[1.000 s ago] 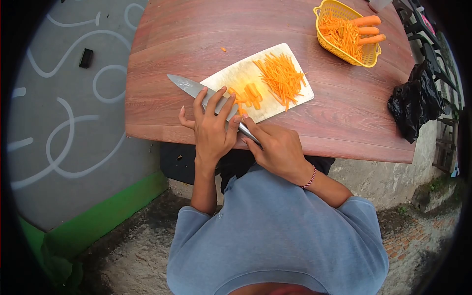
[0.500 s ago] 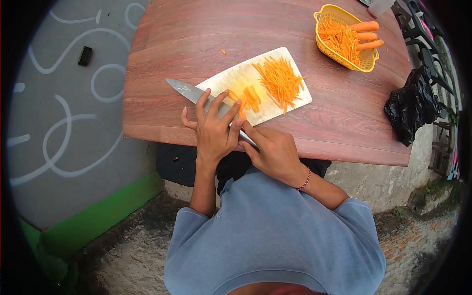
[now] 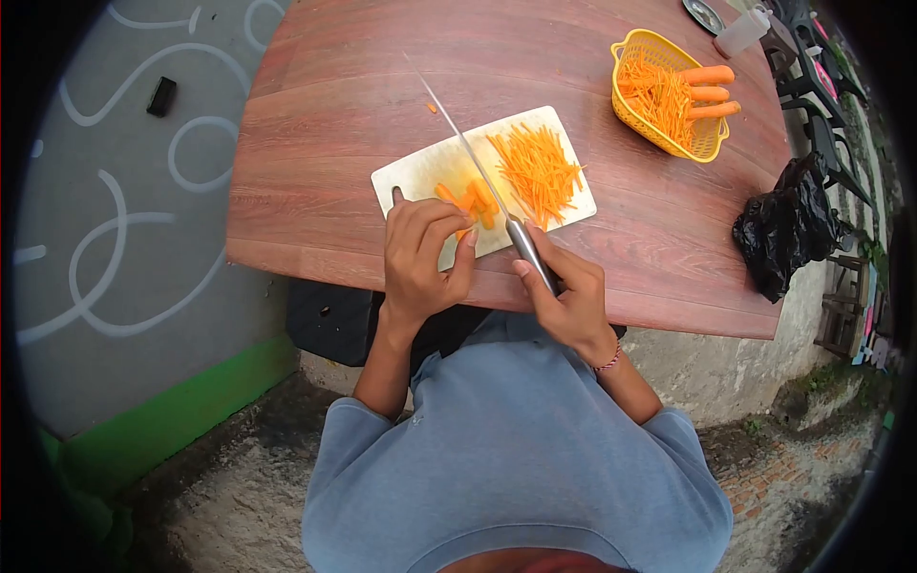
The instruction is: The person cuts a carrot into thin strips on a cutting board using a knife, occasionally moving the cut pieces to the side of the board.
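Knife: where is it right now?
In the head view, the knife is in the right hand, its blade slanting over the cutting board between the carrot pieces and shredded carrot.

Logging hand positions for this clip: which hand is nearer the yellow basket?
Right. The right hand grips the knife below the basket; the left hand is farther left, by the board.

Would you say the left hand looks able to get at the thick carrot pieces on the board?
Probably yes: the left hand seems empty, its fingers beside the carrot pieces, and the knife in the right hand lies on their other side.
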Available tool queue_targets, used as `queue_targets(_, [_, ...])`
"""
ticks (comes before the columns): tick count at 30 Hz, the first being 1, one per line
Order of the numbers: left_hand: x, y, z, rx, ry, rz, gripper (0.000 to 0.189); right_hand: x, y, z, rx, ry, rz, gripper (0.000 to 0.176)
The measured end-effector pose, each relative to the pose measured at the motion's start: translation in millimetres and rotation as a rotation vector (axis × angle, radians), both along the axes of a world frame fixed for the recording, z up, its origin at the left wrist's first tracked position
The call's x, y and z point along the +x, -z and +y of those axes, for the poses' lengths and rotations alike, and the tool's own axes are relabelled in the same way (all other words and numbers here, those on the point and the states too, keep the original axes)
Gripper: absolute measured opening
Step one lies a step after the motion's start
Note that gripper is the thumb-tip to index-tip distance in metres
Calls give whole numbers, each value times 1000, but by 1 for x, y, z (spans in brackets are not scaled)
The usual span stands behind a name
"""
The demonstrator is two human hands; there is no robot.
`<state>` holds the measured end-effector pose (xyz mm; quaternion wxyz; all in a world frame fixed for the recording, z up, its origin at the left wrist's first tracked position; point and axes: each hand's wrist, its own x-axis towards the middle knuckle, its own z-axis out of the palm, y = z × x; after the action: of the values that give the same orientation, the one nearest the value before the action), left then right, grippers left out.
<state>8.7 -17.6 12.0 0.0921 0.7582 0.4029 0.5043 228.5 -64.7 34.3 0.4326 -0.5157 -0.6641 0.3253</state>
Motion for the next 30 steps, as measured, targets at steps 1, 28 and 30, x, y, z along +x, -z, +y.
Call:
queue_targets(1, [7,-3,6,-62,10,128,32,6,7,-3,-77,24,65,49])
queue_targets(28, [11,3,19,-208,-109,380,24,19,25,-3,-380,-29,215,49])
queue_targets(30, [12,1,20,-231,-136,389,21,16,12,-3,-429,-19,224,50])
